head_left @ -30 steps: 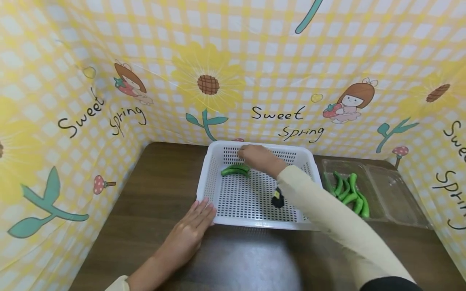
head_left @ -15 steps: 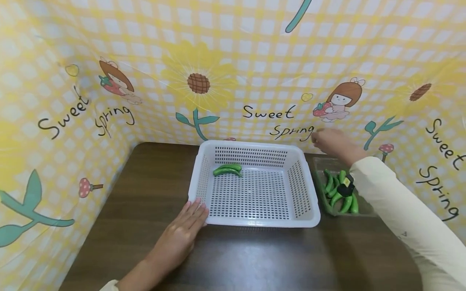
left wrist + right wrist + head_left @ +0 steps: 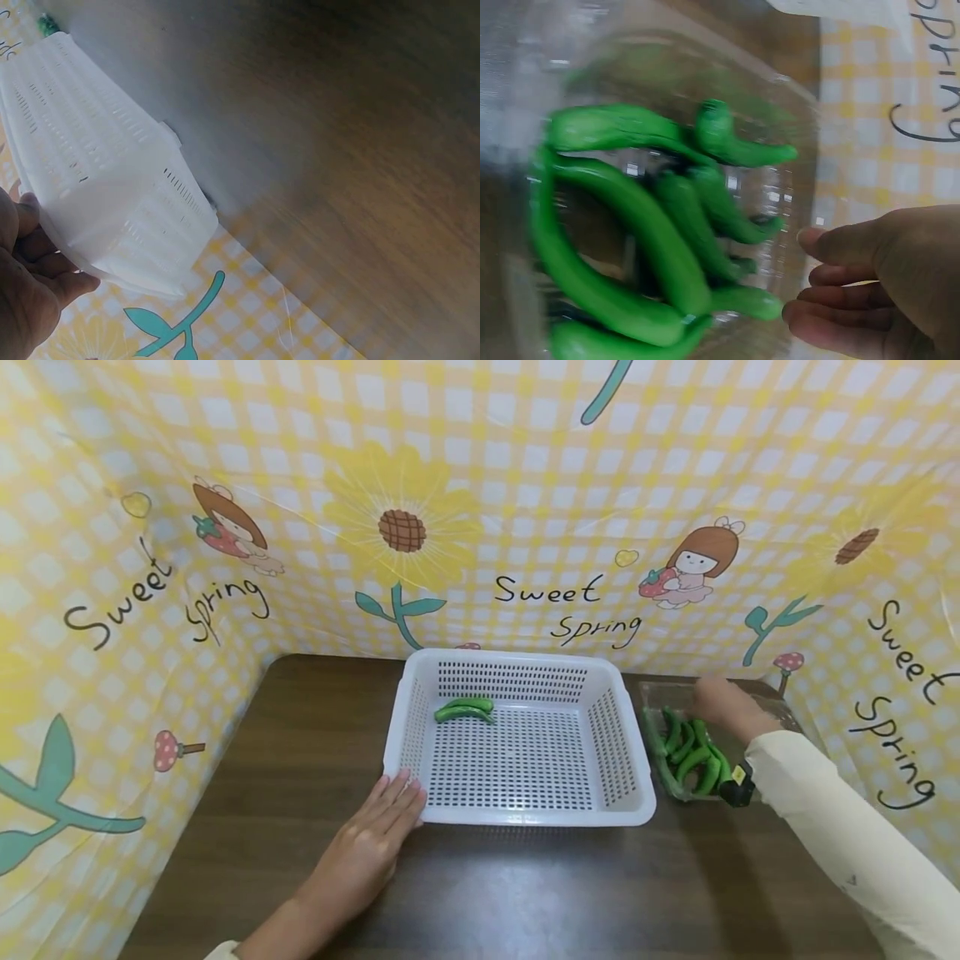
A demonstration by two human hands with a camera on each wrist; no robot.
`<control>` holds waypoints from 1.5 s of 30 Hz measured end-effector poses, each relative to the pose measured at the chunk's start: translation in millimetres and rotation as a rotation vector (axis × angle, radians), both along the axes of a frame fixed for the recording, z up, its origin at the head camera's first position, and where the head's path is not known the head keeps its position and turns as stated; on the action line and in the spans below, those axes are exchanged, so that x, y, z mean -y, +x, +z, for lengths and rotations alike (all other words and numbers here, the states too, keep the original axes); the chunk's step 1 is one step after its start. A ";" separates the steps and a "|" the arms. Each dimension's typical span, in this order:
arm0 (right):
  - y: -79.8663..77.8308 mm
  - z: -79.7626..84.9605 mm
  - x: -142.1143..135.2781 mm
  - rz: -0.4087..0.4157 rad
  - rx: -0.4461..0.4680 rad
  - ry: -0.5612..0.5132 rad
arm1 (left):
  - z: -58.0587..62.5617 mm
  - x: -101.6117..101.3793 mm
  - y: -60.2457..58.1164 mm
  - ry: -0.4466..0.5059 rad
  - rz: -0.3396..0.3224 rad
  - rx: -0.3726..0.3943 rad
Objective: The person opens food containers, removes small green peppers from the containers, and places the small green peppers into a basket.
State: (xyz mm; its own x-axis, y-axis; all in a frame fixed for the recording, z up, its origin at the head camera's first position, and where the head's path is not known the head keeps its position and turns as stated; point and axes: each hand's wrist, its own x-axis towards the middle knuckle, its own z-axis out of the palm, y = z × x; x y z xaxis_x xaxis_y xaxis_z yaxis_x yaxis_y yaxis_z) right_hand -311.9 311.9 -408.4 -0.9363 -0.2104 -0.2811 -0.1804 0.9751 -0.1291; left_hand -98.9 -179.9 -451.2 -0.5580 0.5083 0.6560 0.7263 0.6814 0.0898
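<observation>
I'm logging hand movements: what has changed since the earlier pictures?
The right hand moved rightward from over the white basket, then lowered near the green peppers in the clear container; no pepper looks gripped. The left hand stays on the basket's rim, and the two peppers inside stay put.

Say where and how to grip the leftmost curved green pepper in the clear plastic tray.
Probably pinch the leftmost pepper across its middle from above: its upper surface lies uncovered, while the tray wall and a neighbouring pepper flank it.
</observation>
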 end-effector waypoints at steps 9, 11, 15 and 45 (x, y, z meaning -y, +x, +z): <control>10.4 -25.3 14.2 -0.090 0.027 -0.001 | 1.6 0.9 2.5 0.000 0.004 0.022; 13.2 -28.2 17.5 -0.119 0.024 -0.011 | 1.7 0.9 3.1 -0.011 0.005 0.037; 15.9 -33.0 22.5 -0.167 -0.007 -0.019 | 2.0 1.1 3.9 -0.028 0.011 0.058; -10.3 21.6 38.1 -0.136 -0.300 -0.145 | 4.6 0.2 2.9 -0.010 0.011 0.048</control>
State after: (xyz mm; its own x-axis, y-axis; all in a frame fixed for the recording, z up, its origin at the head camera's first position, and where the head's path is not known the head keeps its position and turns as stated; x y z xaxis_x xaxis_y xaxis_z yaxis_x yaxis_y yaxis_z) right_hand -322.2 273.8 -386.9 -0.9948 -0.0955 0.0346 -0.1009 0.9683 -0.2287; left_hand -96.0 -180.1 -446.6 -0.5944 0.5082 0.6232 0.7140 0.6901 0.1182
